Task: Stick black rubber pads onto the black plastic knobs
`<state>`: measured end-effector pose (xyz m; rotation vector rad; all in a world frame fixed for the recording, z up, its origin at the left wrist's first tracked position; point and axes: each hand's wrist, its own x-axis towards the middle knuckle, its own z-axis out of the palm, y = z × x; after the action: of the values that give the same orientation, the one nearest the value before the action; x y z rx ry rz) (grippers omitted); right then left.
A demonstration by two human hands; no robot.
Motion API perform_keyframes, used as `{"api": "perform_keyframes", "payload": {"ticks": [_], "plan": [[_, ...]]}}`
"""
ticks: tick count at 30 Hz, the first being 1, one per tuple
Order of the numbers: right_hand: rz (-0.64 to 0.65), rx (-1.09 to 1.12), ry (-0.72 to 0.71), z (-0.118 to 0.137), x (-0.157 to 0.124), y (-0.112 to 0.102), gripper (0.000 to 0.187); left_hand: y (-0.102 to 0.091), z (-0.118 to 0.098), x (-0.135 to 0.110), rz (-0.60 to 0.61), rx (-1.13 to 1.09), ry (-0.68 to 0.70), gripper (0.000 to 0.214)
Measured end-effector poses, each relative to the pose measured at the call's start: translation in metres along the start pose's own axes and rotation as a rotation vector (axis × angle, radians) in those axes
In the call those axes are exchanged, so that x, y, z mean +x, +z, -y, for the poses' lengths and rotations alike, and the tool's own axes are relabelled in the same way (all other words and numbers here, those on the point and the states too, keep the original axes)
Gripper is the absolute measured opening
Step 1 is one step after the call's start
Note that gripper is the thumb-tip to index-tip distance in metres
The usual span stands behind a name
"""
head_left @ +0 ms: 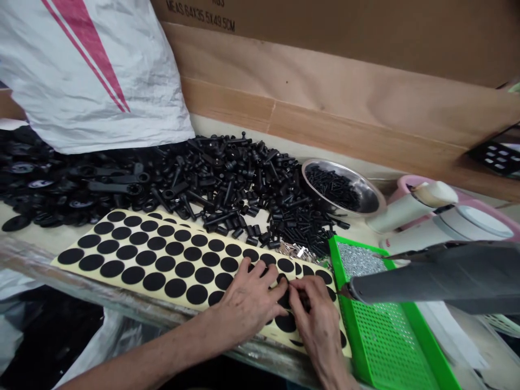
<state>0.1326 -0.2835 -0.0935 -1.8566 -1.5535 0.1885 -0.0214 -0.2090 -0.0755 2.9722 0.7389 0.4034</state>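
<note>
Beyond the grip, black parts (235, 179) are heaped. Beneath it, the sheet (187, 280) is pressed by the spread left hand (252, 295); by the right hand (319, 314), narrowly pinched, what is held cannot be told. Most visible discs (196, 294) are left attached.

Here's the left forearm (170, 342), bare, slanting in from the lower left, and out front the left hand (252, 297) lies palm down, knuckles up, fingers (259, 269) forward and slightly spread! Its thumb (277, 311) points rightward. Over to the right hand (319, 322), coming up from the bottom edge, wrist (333, 370) bare, fingers curled inward, thumb and index drawn close together! Whether those tips meet, can't tell. Both hands work side by side, fingertips nearly touching!
</note>
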Motion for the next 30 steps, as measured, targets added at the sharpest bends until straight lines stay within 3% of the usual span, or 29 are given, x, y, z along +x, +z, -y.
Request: {"api": "perform_keyframes", "payload": {"ticks": [5, 9, 12, 16, 20, 23, 27, 30], "plan": [[0.124, 0.079, -0.070, -0.002, -0.003, -0.010, 0.012, -0.005, -0.002, -0.002, 0.023, -0.020, 0.017, 0.032], [0.227, 0.200, -0.036, -0.004, -0.001, -0.021, 0.013, -0.014, 0.004, -0.005, -0.001, -0.188, -0.069, 0.024], [0.200, 0.307, 0.025, 0.000, 0.000, -0.025, 0.015, -0.021, 0.010, -0.001, -0.015, -0.382, -0.159, 0.008], [0.100, 0.446, 0.152, 0.011, 0.001, -0.023, 0.020, -0.025, 0.017, 0.010, -0.033, -0.658, -0.333, 0.012], [-0.007, 0.582, 0.398, 0.019, 0.000, -0.017, 0.041, -0.030, 0.021, 0.014, -0.054, -0.906, -0.463, 0.009], [-0.101, 0.605, 0.458, 0.020, 0.002, -0.014, 0.058, -0.033, 0.026, 0.012, -0.042, -1.071, -0.557, 0.007], [-0.024, 0.634, 0.398, 0.017, 0.008, -0.011, 0.033, -0.034, 0.031, 0.013, -0.037, -1.152, -0.617, 0.006], [-0.058, 0.615, 0.330, 0.018, 0.013, -0.006, 0.027, -0.034, 0.031, 0.017, -0.003, -1.208, -0.624, 0.006]]}}
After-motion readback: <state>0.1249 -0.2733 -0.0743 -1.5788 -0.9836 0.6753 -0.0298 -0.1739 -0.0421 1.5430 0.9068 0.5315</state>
